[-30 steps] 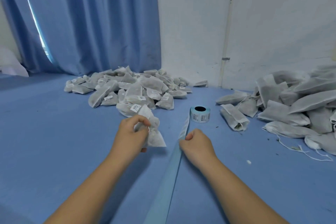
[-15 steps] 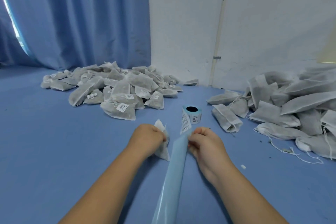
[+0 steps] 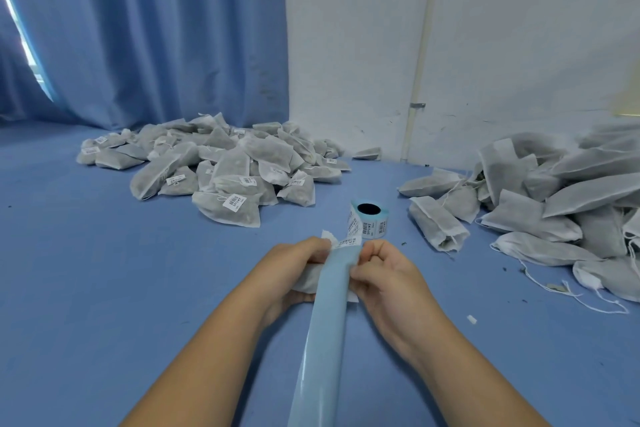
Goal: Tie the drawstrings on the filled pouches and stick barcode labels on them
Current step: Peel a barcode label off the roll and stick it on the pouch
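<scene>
My left hand (image 3: pixel 289 267) grips a white filled pouch (image 3: pixel 308 279), mostly hidden behind the hand and the strip. My right hand (image 3: pixel 384 274) pinches the edge of the light blue label backing strip (image 3: pixel 327 322), which runs from the label roll (image 3: pixel 370 218) down toward me. A barcode label (image 3: pixel 348 241) sits at the strip's top, between my two hands and against the pouch. Both hands touch the strip from either side.
A heap of labelled pouches (image 3: pixel 221 166) lies at the back left. A pile of unlabelled pouches (image 3: pixel 554 204) with loose drawstrings spreads at the right. Blue curtain (image 3: pixel 156 31) and white wall (image 3: pixel 485 45) close the back. Small scraps (image 3: pixel 471 319) lie on the blue surface.
My left hand brought the pouch rightward against the backing strip. My right hand rose along the strip, and both hands now meet at the label. The view shifted slightly.
</scene>
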### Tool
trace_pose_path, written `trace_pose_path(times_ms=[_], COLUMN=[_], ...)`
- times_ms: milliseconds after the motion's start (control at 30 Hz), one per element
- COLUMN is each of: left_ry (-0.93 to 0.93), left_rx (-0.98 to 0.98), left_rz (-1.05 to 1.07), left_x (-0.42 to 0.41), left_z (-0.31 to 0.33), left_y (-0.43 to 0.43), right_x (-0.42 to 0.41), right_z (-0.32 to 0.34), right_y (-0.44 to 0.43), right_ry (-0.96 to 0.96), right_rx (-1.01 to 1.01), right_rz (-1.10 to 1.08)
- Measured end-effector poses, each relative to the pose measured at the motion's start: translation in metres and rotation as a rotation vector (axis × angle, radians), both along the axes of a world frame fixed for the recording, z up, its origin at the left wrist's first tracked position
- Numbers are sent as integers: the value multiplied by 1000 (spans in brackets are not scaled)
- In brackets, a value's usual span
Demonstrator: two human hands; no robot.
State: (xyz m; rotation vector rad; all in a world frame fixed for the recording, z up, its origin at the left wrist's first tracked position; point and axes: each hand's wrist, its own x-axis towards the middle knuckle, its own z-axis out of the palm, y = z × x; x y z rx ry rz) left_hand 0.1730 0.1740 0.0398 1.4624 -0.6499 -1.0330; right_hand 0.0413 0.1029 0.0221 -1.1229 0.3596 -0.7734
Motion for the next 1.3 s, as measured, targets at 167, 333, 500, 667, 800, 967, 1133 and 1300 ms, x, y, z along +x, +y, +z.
trace_pose_path(times_ms=[167, 333, 500, 667, 800, 967, 1133, 1300], left_ry=[13, -79, -187, -289, -385, -523, -565, -632], left_rx=[-67, -96, -102, -165, -176, -155, -166, -160], left_rz=[2, 49, 125, 148, 122, 83, 37, 29], left_x=[2, 1, 2, 1, -1, 1, 0, 0], left_z=[-3, -10, -12, -14, -15, -14, -12, -13], left_y=[0, -5, -8, -8, -10, -11, -11, -12], right_x=[-2, -5, -5, 1, 11, 14, 14, 17], right_z=[0, -1, -5, 0, 7, 10, 13, 10], right_y=[2, 3, 3, -4, -6, -10, -15, -13], right_ry=[131, 397, 689, 707, 746, 821, 886, 918], right_rx=[-100, -247, -501, -918, -1142, -1240, -1303, -1346], right_rz=[-63, -105, -230, -541, -531, -515, -524, -552])
